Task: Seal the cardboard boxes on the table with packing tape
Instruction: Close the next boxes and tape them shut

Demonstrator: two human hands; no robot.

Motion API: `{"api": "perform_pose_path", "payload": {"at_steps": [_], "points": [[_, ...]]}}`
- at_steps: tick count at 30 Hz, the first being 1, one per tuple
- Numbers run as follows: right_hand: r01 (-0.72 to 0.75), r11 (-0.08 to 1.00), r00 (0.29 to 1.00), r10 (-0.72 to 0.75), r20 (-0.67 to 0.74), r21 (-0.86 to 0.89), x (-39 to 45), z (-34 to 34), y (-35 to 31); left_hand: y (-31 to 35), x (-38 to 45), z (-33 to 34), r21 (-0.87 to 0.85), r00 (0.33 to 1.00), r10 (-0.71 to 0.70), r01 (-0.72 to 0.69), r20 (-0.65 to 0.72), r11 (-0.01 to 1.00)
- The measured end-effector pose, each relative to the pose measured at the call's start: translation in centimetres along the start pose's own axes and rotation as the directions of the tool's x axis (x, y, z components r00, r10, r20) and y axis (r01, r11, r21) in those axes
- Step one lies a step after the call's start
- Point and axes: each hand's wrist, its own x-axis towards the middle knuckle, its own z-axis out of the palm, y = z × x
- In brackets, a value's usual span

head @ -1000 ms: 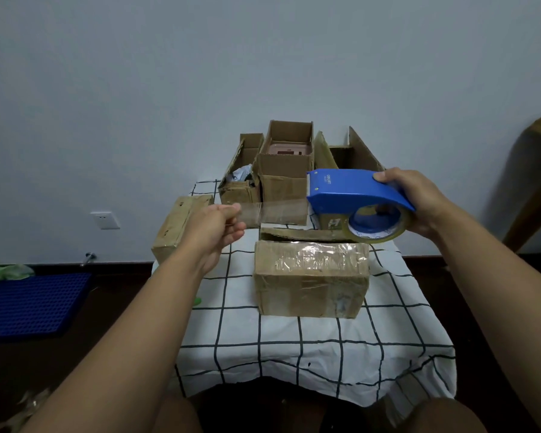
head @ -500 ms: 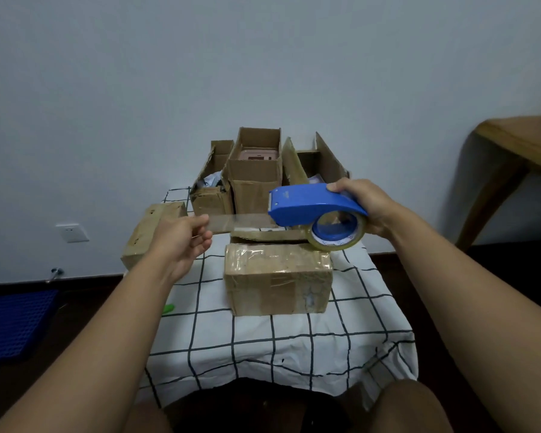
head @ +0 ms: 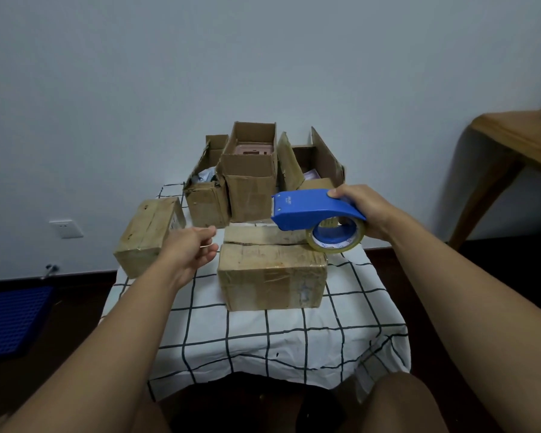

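A closed cardboard box [head: 272, 276] lies in the middle of the table, its top seam showing as a dark slit. My right hand [head: 361, 210] grips the blue tape dispenser [head: 313, 210], which hovers over the box's far right corner with its clear tape roll [head: 336, 239] hanging just above the top. My left hand [head: 192, 253] hangs left of the box. Its thumb and fingers are close together on a thin pale tape edge [head: 207, 245]. The clear strip toward the dispenser is hardly visible.
Three open boxes [head: 250, 182] stand at the back of the checked tablecloth [head: 278, 339]. A taped box [head: 149, 234] sits tilted off the table's left edge. A wooden table [head: 519, 142] is at right, a blue mat [head: 10, 320] on the floor at left.
Both hands have come down toward the middle box. The dispenser now sits just above its far right corner, and the stretched strip that showed clearly before is barely visible.
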Motion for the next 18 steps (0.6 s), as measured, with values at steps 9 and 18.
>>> {"api": "perform_pose_path", "payload": {"at_steps": [9, 18], "points": [[0.033, 0.998, 0.999, -0.030, 0.046, -0.060, 0.6, 0.3, -0.5, -1.0, 0.8, -0.7, -0.034, 0.999, -0.053, 0.053, -0.008, 0.998], [0.055, 0.997, 0.997, -0.052, 0.052, -0.063, 0.8, 0.5, -0.4, -2.3, 1.2, -0.8, -0.022, 0.998, -0.053, 0.054, 0.023, 0.998]]}}
